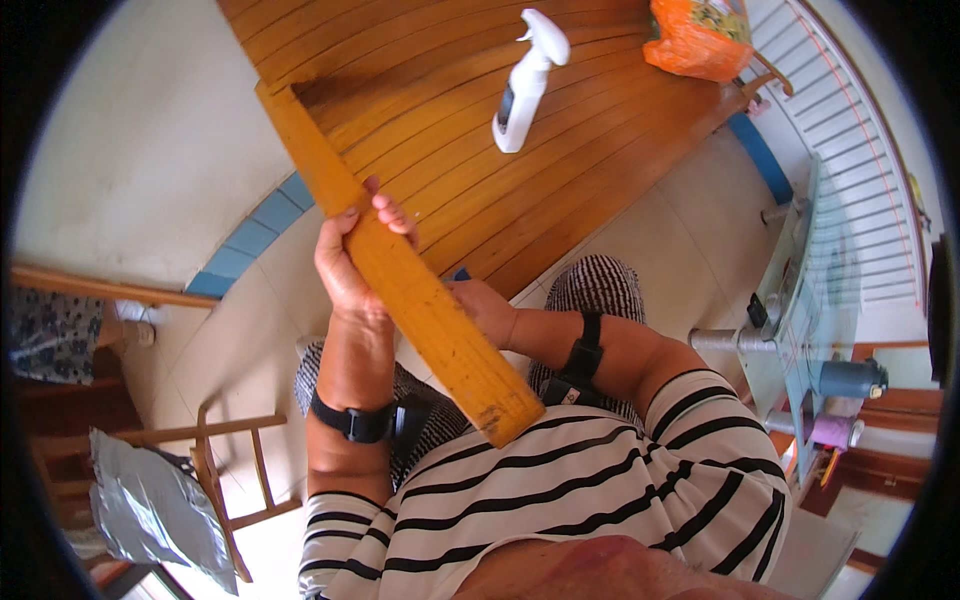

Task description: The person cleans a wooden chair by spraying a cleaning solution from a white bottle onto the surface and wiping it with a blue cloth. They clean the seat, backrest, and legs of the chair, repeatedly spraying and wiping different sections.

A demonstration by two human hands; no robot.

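Along the left edge of the slatted bench (600, 150), a long wooden bar (440, 320) slants from the bench's far part down toward the person's chest. The left hand (345, 270) is wrapped round its middle, thumb on one side, fingertips curled over the other. The right hand (488, 312) is partly behind the bar; its fingers are hidden, so I cannot tell their grip. A small dark blue patch (461, 273) shows just beyond it, its nature unclear. Judging by this view, handling is under way, not finished: the bar is in hand, dark marks remain on its near end. Farther out, a white spray bottle (528, 100) is untouched; an orange bag (690, 55) sits toward the bench's far right corner.
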